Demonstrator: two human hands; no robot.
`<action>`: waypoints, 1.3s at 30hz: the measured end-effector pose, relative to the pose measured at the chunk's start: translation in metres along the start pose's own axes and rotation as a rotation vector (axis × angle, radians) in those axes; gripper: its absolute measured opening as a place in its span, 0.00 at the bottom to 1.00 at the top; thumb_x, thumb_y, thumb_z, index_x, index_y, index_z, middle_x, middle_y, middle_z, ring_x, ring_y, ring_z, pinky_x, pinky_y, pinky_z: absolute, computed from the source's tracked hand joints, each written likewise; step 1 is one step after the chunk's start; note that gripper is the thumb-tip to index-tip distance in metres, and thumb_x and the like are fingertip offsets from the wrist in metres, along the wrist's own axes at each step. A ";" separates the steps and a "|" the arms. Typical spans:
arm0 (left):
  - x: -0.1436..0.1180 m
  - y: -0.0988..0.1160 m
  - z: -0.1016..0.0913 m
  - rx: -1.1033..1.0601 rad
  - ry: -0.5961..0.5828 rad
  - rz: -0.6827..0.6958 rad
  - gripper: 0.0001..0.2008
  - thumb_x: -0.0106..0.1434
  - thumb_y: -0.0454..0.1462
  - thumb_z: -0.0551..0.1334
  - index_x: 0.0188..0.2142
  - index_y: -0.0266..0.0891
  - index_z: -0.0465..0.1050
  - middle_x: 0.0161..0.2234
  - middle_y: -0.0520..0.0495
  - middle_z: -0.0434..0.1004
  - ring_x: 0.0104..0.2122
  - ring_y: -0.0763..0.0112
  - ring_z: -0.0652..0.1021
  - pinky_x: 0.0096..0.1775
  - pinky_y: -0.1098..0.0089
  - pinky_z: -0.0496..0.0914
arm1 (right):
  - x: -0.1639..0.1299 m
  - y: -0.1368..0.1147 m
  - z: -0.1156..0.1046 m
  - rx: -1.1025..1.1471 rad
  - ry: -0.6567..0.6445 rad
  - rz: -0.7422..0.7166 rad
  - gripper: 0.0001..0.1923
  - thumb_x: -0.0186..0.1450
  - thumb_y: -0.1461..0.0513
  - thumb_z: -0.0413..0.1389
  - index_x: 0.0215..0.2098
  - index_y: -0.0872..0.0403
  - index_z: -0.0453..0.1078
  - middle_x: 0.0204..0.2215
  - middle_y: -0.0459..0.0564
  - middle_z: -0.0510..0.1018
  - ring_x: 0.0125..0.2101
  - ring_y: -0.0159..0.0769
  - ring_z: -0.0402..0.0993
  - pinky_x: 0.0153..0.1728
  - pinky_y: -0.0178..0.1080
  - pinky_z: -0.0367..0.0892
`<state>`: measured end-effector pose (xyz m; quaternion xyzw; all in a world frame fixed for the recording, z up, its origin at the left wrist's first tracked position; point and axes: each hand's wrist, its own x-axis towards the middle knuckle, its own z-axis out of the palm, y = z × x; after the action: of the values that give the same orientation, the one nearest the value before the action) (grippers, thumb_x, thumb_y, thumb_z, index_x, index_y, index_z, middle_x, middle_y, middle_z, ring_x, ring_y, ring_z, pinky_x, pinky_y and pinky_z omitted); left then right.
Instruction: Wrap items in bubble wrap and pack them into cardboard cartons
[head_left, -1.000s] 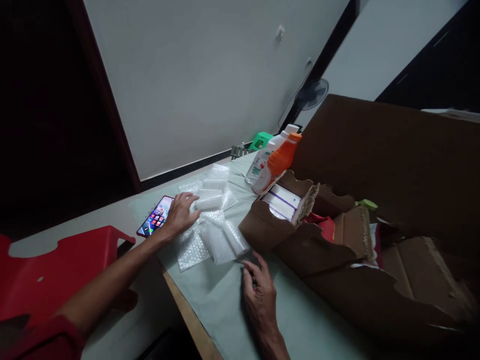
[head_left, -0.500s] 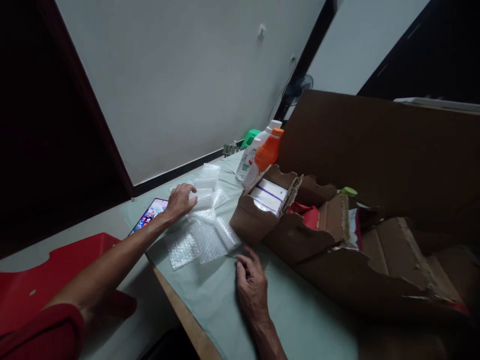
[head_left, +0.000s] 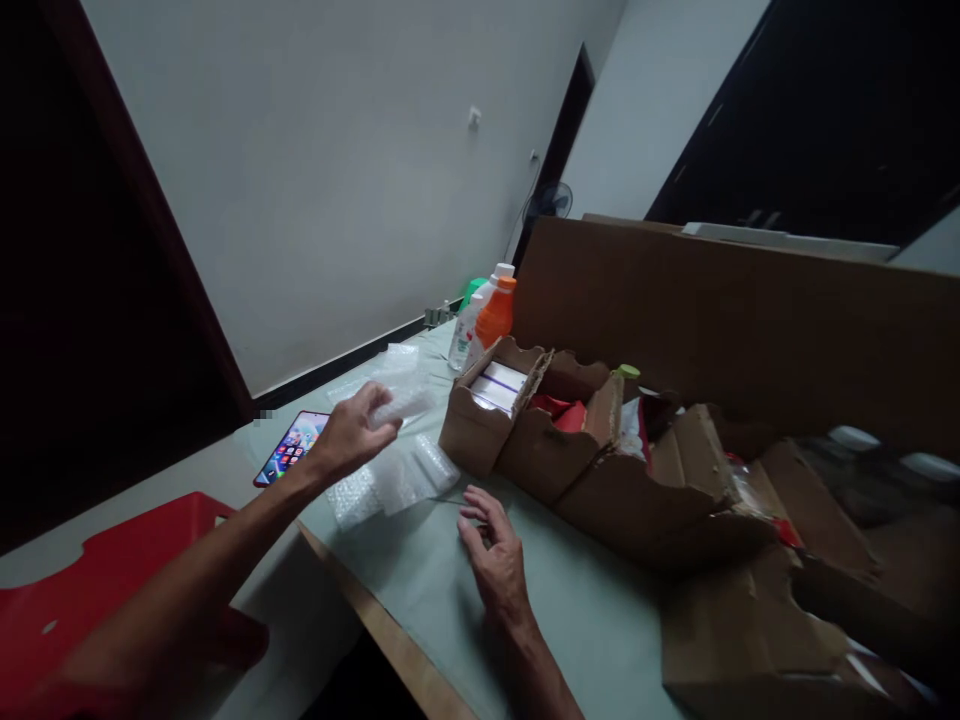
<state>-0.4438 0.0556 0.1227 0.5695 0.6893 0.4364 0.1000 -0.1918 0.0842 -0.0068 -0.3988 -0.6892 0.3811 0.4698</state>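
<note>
Our two hands are bare: no gloves, rings or watch show on the left hand (head_left: 346,437) or the right hand (head_left: 491,555). Both forearms are uncovered from the wrists back toward us as far as they can be seen. The light is dim, so finer marks cannot be made out.

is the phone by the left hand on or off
On. The phone lies face up on the table with its screen lit and coloured app icons showing, just beside the left hand.
</note>
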 end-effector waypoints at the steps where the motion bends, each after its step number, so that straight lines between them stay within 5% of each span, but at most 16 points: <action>1: -0.014 0.012 0.001 -0.195 -0.051 -0.012 0.15 0.56 0.42 0.64 0.42 0.40 0.70 0.37 0.49 0.78 0.34 0.66 0.76 0.38 0.68 0.69 | -0.002 -0.005 -0.006 0.067 -0.015 0.040 0.22 0.62 0.52 0.59 0.53 0.51 0.72 0.52 0.59 0.76 0.43 0.44 0.78 0.35 0.40 0.74; 4: -0.056 0.043 0.018 -0.833 -0.299 -0.137 0.22 0.52 0.46 0.68 0.44 0.37 0.70 0.37 0.45 0.79 0.37 0.61 0.79 0.40 0.65 0.71 | -0.013 -0.018 -0.028 0.319 -0.043 0.134 0.42 0.55 0.45 0.65 0.64 0.49 0.62 0.59 0.61 0.71 0.54 0.51 0.73 0.42 0.45 0.74; 7: -0.094 0.062 0.051 -1.191 -0.515 -0.302 0.29 0.46 0.46 0.72 0.46 0.35 0.72 0.37 0.42 0.80 0.36 0.57 0.80 0.39 0.64 0.71 | -0.032 -0.029 -0.048 0.544 -0.099 0.233 0.47 0.53 0.38 0.63 0.65 0.50 0.61 0.56 0.63 0.75 0.51 0.54 0.75 0.41 0.48 0.74; 9: -0.117 0.065 0.074 -1.278 -0.589 -0.371 0.28 0.46 0.46 0.72 0.45 0.35 0.73 0.36 0.42 0.80 0.35 0.60 0.79 0.37 0.66 0.70 | -0.047 -0.036 -0.061 0.593 -0.103 0.313 0.43 0.55 0.37 0.61 0.60 0.52 0.68 0.49 0.61 0.79 0.44 0.52 0.78 0.37 0.48 0.75; 12: -0.140 0.053 0.101 -1.277 -0.643 -0.421 0.25 0.47 0.46 0.70 0.44 0.36 0.73 0.36 0.43 0.80 0.34 0.64 0.78 0.37 0.68 0.69 | -0.064 -0.043 -0.087 0.489 0.070 0.363 0.30 0.53 0.42 0.66 0.45 0.53 0.77 0.39 0.56 0.83 0.35 0.46 0.79 0.35 0.45 0.74; 15: -0.145 0.035 0.110 -1.120 -0.504 -0.420 0.24 0.50 0.45 0.68 0.46 0.38 0.71 0.42 0.41 0.79 0.43 0.60 0.78 0.44 0.64 0.70 | -0.074 -0.049 -0.120 0.338 0.203 0.336 0.22 0.51 0.47 0.69 0.36 0.52 0.80 0.34 0.52 0.83 0.32 0.41 0.77 0.35 0.41 0.74; 18: -0.138 0.036 0.103 -0.852 -0.395 -0.216 0.30 0.55 0.46 0.66 0.56 0.40 0.66 0.56 0.38 0.73 0.58 0.53 0.71 0.57 0.55 0.65 | -0.080 -0.062 -0.147 0.144 0.126 0.235 0.18 0.55 0.48 0.67 0.37 0.52 0.81 0.35 0.52 0.83 0.33 0.41 0.78 0.37 0.41 0.74; 22: -0.128 0.085 0.098 -0.515 -0.477 0.285 0.42 0.55 0.44 0.70 0.66 0.43 0.57 0.68 0.37 0.56 0.68 0.50 0.57 0.66 0.51 0.52 | -0.085 -0.097 -0.160 -0.041 -0.124 0.088 0.13 0.65 0.53 0.60 0.41 0.51 0.81 0.35 0.50 0.83 0.33 0.37 0.78 0.35 0.36 0.73; 25: -0.123 0.117 0.111 -0.424 -0.664 0.545 0.36 0.52 0.44 0.73 0.60 0.43 0.66 0.58 0.41 0.71 0.63 0.51 0.65 0.67 0.51 0.47 | -0.091 -0.124 -0.170 -0.139 -0.215 0.011 0.13 0.68 0.55 0.57 0.42 0.51 0.81 0.32 0.48 0.82 0.30 0.35 0.78 0.32 0.34 0.72; 27: -0.120 0.119 0.122 -0.372 -0.850 0.541 0.16 0.55 0.39 0.69 0.44 0.42 0.76 0.40 0.49 0.80 0.47 0.60 0.77 0.66 0.53 0.50 | -0.099 -0.133 -0.185 -0.206 -0.145 -0.027 0.12 0.67 0.55 0.58 0.39 0.51 0.81 0.31 0.48 0.82 0.30 0.35 0.78 0.32 0.33 0.72; 29: -0.118 0.106 0.129 -0.332 -1.004 0.402 0.02 0.55 0.35 0.66 0.30 0.39 0.75 0.30 0.54 0.76 0.34 0.68 0.77 0.58 0.60 0.61 | -0.110 -0.132 -0.207 -0.252 0.033 -0.003 0.11 0.65 0.54 0.60 0.37 0.51 0.81 0.30 0.48 0.83 0.29 0.35 0.78 0.30 0.31 0.72; 31: -0.117 0.085 0.129 -0.320 -1.075 0.251 0.02 0.53 0.35 0.64 0.27 0.38 0.73 0.26 0.54 0.73 0.30 0.71 0.74 0.43 0.68 0.68 | -0.126 -0.123 -0.232 -0.287 0.255 0.081 0.12 0.62 0.52 0.62 0.36 0.51 0.81 0.31 0.48 0.83 0.30 0.36 0.79 0.29 0.31 0.72; 33: -0.116 0.064 0.123 -0.333 -1.111 0.163 0.06 0.55 0.38 0.63 0.28 0.37 0.72 0.25 0.53 0.72 0.27 0.72 0.72 0.32 0.73 0.65 | -0.144 -0.109 -0.254 -0.326 0.454 0.162 0.14 0.59 0.51 0.64 0.36 0.52 0.81 0.33 0.49 0.84 0.33 0.39 0.80 0.33 0.33 0.74; 39: -0.108 0.047 0.123 -0.385 -1.167 0.104 0.16 0.58 0.47 0.62 0.36 0.35 0.72 0.29 0.52 0.73 0.29 0.70 0.72 0.32 0.73 0.64 | -0.193 -0.065 -0.276 -0.398 0.716 0.417 0.21 0.54 0.47 0.63 0.34 0.55 0.80 0.34 0.53 0.84 0.36 0.46 0.80 0.38 0.41 0.75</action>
<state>-0.2972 0.0199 0.0436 0.7190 0.4011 0.1737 0.5404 0.1047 -0.0753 0.0593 -0.7179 -0.4485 0.1660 0.5058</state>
